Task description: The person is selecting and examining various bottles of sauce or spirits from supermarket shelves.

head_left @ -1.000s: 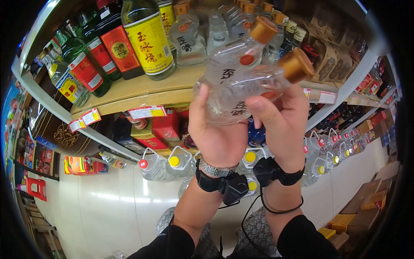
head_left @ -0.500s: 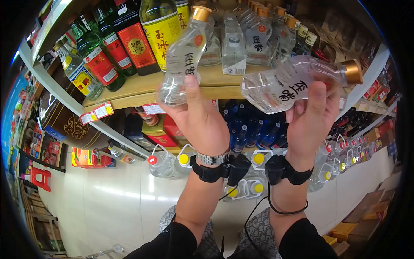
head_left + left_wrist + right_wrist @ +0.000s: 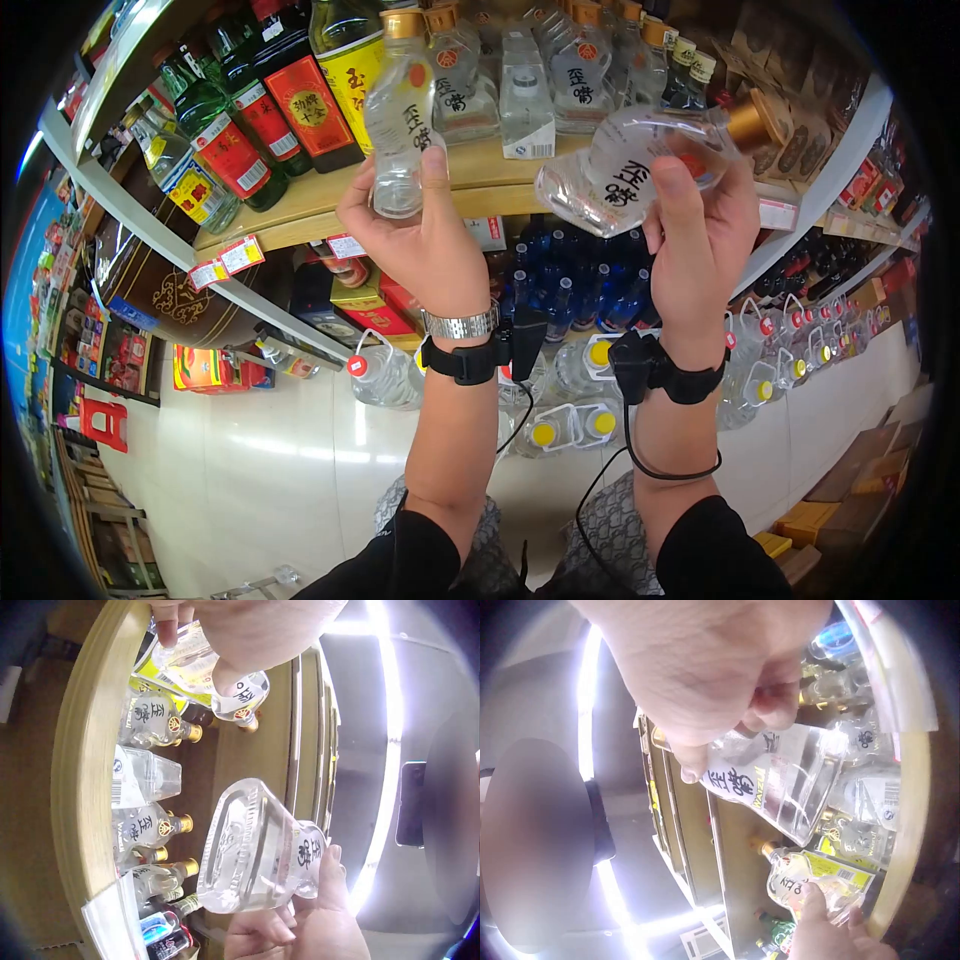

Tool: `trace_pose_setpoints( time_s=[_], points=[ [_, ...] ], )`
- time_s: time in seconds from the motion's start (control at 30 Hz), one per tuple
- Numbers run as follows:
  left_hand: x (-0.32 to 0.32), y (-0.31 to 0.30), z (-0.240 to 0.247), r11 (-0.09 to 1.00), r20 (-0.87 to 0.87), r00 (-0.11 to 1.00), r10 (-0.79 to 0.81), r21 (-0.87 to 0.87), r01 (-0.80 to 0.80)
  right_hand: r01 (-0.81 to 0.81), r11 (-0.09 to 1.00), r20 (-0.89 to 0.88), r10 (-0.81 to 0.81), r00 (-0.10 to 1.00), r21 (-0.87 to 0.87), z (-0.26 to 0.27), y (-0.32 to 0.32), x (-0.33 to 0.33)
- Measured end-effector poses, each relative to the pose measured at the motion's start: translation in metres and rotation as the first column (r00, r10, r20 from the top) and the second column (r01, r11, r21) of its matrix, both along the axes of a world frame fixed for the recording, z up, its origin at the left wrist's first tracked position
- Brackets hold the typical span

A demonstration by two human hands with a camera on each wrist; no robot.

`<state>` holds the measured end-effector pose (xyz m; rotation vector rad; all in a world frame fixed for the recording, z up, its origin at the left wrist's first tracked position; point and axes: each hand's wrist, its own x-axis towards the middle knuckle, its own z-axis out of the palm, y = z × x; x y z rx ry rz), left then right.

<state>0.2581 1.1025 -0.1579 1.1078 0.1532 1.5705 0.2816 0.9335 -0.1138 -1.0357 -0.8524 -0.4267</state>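
1. The left hand (image 3: 430, 240) grasps the lower part of a slim, clear, flask-shaped bottle with a gold cap and black characters (image 3: 402, 120), its thumb against the front; this bottle stands nearly upright, cap up
2. The right hand (image 3: 705, 235) grasps a matching clear, flat-sided bottle with a gold cap and a bevelled base (image 3: 625, 165) towards its neck end; it is tipped over sideways, cap towards the shelf's right end, base towards the middle
3. Both bottles are held up at the front edge of a pale wooden shelf (image 3: 495, 180), well apart from each other
4. Behind them on the shelf stand more clear bottles with gold caps (image 3: 583, 90) and a clear box with a small bottle inside (image 3: 527, 110); towards the left end is a large glass bottle with a yellow paper label (image 3: 350, 75)
5. Below the front edge stand slender blue glass bottles (image 3: 563, 300)
6. The step in hand seems to be handling the pair, one per hand; setting the right one down would call for turning it upright first, with a firm grip on the smooth surface
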Motion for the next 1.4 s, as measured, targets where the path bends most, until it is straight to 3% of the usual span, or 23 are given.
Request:
trace_pose_setpoints(
  time_s=[0.07,0.23,0.3,0.43,0.5,0.67,0.73,0.87,0.97,1.03,1.2,1.27,1.4],
  points=[
    [-0.004,-0.001,0.001,1.000,-0.026,0.999,-0.020,-0.006,0.019,0.088,0.991,-0.028,-0.091,0.995,-0.097,0.004,-0.002,0.001],
    [-0.005,-0.002,0.004,1.000,-0.118,0.993,0.005,0.022,-0.002,0.242,0.958,-0.023,-0.249,0.968,-0.156,0.000,-0.009,0.016],
    [-0.001,-0.003,-0.001,0.986,-0.118,0.988,0.102,0.146,-0.085,0.380,0.890,-0.046,-0.403,0.914,-0.252,0.000,-0.016,0.019],
    [0.007,-0.006,-0.008,0.974,-0.085,0.982,0.170,0.168,-0.154,0.431,0.894,-0.069,-0.441,0.895,-0.125,0.001,-0.017,0.028],
    [0.006,-0.007,-0.008,0.951,-0.199,0.937,0.288,0.171,-0.256,0.404,0.911,-0.071,-0.410,0.909,-0.081,-0.001,-0.018,0.032],
    [0.009,-0.001,-0.012,0.947,-0.268,0.915,0.300,0.199,-0.252,0.367,0.930,-0.071,-0.369,0.927,-0.037,-0.007,-0.017,0.038],
    [0.010,0.001,-0.014,0.899,-0.336,0.842,0.422,0.271,-0.343,0.275,0.961,-0.027,-0.274,0.961,0.035,-0.009,-0.015,0.039],
    [0.009,0.005,-0.013,0.922,-0.326,0.874,0.359,0.268,-0.279,0.274,0.961,-0.035,-0.276,0.961,-0.037,-0.009,-0.015,0.037],
    [0.007,0.004,-0.011,0.902,-0.363,0.838,0.408,0.303,-0.308,0.296,0.955,-0.069,-0.297,0.952,-0.033,-0.012,-0.013,0.038],
    [0.008,0.002,-0.011,0.848,-0.406,0.753,0.518,0.358,-0.390,0.202,0.977,-0.065,-0.198,0.978,0.063,-0.012,-0.011,0.041],
    [0.011,0.007,-0.017,0.842,-0.351,0.776,0.524,0.350,-0.411,0.204,0.979,0.004,-0.204,0.979,0.026,-0.013,-0.014,0.042],
    [0.008,0.006,-0.015,0.772,-0.430,0.648,0.629,0.449,-0.451,0.282,0.959,-0.055,-0.281,0.958,0.009,-0.009,-0.011,0.035],
    [0.009,0.007,-0.015,0.694,-0.372,0.606,0.703,0.548,-0.468,0.278,0.959,-0.035,-0.277,0.960,0.046,-0.012,-0.009,0.039]
  ],
)
